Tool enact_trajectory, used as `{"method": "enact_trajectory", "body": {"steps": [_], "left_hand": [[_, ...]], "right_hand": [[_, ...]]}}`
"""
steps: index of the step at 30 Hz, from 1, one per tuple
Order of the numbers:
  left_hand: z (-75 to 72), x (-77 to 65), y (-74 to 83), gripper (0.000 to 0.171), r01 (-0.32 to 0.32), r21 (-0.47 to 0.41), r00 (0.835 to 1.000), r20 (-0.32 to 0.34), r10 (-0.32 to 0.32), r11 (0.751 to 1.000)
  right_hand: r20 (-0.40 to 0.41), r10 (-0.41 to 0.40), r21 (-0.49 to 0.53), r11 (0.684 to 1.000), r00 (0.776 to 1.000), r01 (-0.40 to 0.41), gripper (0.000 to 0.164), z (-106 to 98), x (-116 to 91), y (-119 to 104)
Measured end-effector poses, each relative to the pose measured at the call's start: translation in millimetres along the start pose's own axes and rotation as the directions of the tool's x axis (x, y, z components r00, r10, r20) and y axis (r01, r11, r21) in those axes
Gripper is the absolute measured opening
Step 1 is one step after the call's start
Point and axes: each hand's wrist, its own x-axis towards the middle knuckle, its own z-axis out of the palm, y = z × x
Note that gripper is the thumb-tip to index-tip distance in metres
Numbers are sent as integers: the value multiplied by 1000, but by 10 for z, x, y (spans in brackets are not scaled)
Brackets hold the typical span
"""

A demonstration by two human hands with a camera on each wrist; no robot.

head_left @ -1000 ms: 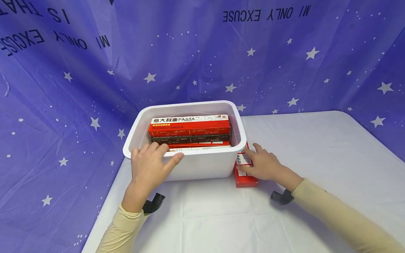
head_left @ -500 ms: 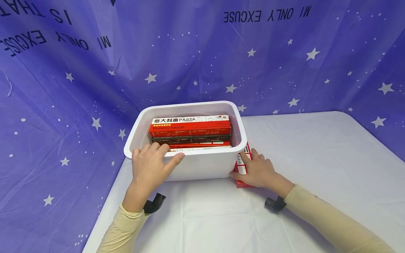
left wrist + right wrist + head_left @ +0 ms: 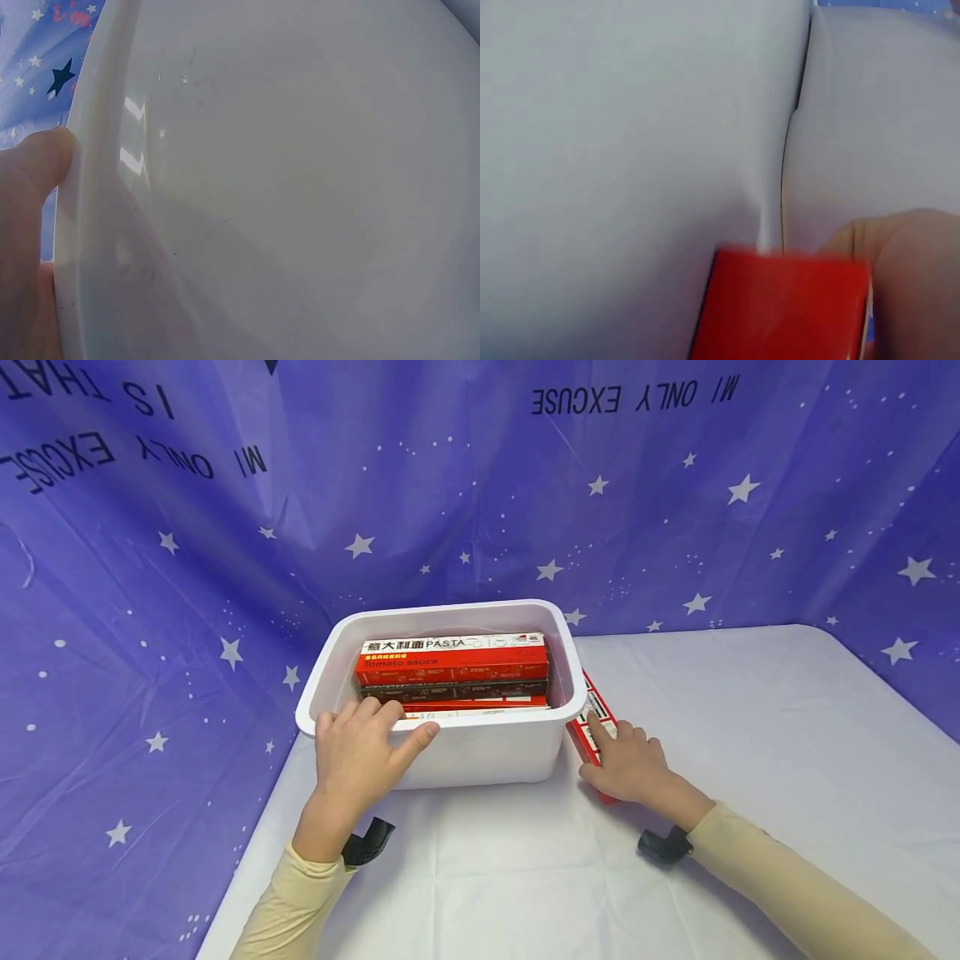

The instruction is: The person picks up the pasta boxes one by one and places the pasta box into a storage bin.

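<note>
My left hand (image 3: 356,756) grips the near-left rim of a white plastic bin (image 3: 480,756), fingers over the edge and thumb along the front. In the left wrist view the thumb (image 3: 52,161) lies against the rim beside the smooth wall. At the bin's right side my right hand (image 3: 633,764) holds a long red-and-white box (image 3: 598,703) across its width. The far end of that box reaches beside the bin wall, and the hand covers much of its near half. Its red end face (image 3: 787,307) fills the bottom of the right wrist view, next to the thumb (image 3: 915,259).
Inside the bin lie a red tomato sauce pasta box (image 3: 453,667), a black pepper sauce box (image 3: 465,691) and more red and white boxes, partly hidden. A white cloth (image 3: 750,727) covers the table. Behind hangs a blue star-patterned curtain (image 3: 480,502).
My right hand has closed in on the red-and-white box. The box has turned, its near end swinging right, away from the bin. My left hand keeps its place on the rim.
</note>
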Motion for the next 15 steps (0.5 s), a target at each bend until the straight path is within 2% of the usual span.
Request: {"method": "enact_trajectory", "body": {"steps": [7, 15], "left_hand": [[3, 3, -4, 56, -1, 2, 1000, 0, 1, 1000], [6, 4, -11, 57, 6, 6, 1000, 13, -6, 1000]], "right_hand": [[-12, 41, 9, 999, 999, -41, 78, 18, 44, 152], [-17, 52, 29, 998, 998, -52, 74, 27, 86, 190]]}}
